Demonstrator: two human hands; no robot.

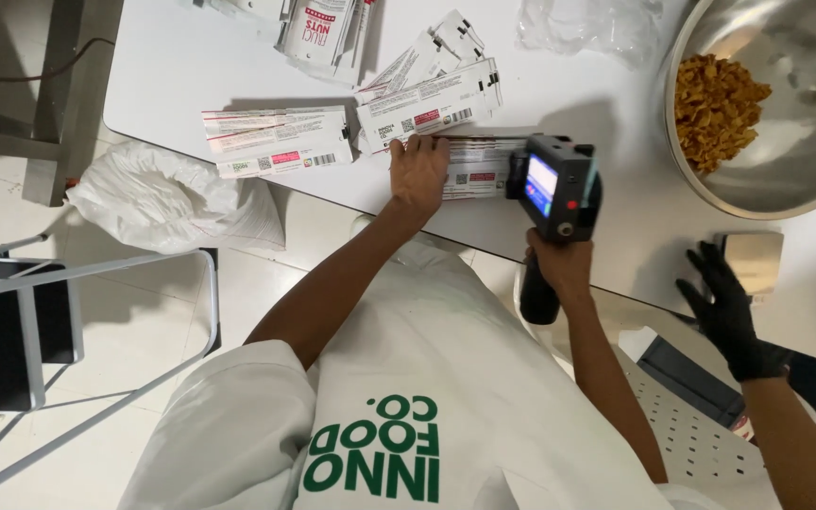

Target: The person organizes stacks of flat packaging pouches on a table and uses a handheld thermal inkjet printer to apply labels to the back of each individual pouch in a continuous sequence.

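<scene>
My left hand (pixel 418 170) lies flat on a stack of white pouches (pixel 477 168) with red labels at the near edge of the white table (pixel 172 66), pinning it down. My right hand (pixel 559 264) grips the dark handle of a black handheld printer (pixel 552 184) with a lit blue screen. The printer's head sits on the right end of the same pouch stack. More pouch stacks (pixel 276 140) lie to the left and behind, fanned out.
A large steel bowl (pixel 805 123) with golden-brown snack pieces (pixel 715 109) stands at right. Another person's black-gloved hand (pixel 724 302) hovers near a small steel scoop (pixel 753 260). A white sack (pixel 167 194) sits on the floor, beside a metal frame (pixel 96 274).
</scene>
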